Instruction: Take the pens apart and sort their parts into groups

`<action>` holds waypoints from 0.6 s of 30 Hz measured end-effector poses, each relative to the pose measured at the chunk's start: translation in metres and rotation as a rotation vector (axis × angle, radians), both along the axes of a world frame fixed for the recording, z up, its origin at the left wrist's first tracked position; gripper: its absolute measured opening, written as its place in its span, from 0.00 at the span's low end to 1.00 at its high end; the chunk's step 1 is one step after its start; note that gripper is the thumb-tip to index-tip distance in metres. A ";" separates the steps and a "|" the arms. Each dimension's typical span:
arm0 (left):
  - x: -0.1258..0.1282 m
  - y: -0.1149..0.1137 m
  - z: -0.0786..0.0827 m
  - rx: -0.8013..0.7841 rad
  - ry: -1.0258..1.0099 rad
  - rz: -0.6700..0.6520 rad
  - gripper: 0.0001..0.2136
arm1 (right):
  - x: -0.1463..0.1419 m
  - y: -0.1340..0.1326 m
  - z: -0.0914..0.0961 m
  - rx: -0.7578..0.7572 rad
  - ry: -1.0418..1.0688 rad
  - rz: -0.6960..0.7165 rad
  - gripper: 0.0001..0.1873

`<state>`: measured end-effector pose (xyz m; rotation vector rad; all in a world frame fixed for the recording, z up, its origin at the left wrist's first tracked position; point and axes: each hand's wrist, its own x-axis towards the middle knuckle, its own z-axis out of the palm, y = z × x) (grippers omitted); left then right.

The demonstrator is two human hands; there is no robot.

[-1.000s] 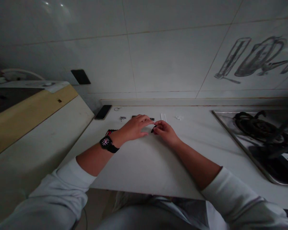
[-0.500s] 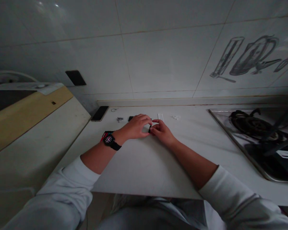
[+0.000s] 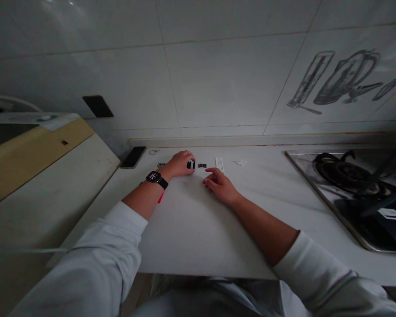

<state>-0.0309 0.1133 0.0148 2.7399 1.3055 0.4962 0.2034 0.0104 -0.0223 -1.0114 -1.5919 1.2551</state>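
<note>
My left hand (image 3: pixel 180 164) is over the back middle of the counter, thumb and fingertips closed on a small black piece (image 3: pixel 194 165) held upright. More small black pieces (image 3: pixel 188 165) show inside the curl of its fingers, partly hidden. Just to the right lie some flat black pieces (image 3: pixel 202 165). My right hand (image 3: pixel 220 184) hovers low over the counter with fingers apart and nothing in them. Close beyond it are thin white sticks (image 3: pixel 219 164) in a row. Small metal screws (image 3: pixel 161 164) are partly covered by the left hand, and a red item (image 3: pixel 160 197) pokes out beneath its wrist.
A phone (image 3: pixel 133 157) and a thin ring (image 3: pixel 154 152) lie at the counter's back left. Small white pieces (image 3: pixel 240 162) are right of the sticks. A gas stove (image 3: pixel 350 176) bounds the right side, a large pale box-like unit (image 3: pixel 69 176) the left. Behind runs a tiled wall (image 3: pixel 218 79).
My left hand has moved left and away from the right hand, carrying a black piece. The right hand has let go and its fingers have opened. Flat black pieces have come into view.
</note>
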 end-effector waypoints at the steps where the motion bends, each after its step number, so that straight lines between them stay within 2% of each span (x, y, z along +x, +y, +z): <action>1: 0.000 0.003 -0.002 -0.008 0.005 0.003 0.17 | 0.000 0.000 -0.001 0.009 -0.008 0.001 0.21; 18: -0.005 0.013 -0.003 -0.060 0.081 0.064 0.16 | 0.000 0.001 -0.008 0.069 -0.111 0.012 0.21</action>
